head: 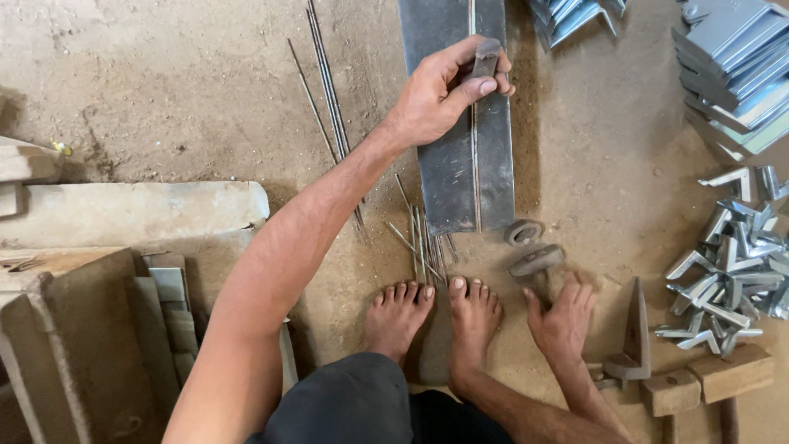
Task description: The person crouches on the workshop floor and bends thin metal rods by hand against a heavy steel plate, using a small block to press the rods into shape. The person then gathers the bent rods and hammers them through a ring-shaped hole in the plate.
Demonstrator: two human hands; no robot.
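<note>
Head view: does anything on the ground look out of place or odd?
Thin metal rods lie scattered at crossing angles by the bare feet, some slipping under the long metal plate that the left hand touches. Nothing looks damaged.

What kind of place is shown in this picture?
Probably a small metalworking workshop with a dirt floor: thin metal rods lie there, bent metal brackets are heaped at the side, and the left hand holds a small block on flat steel plates.
</note>
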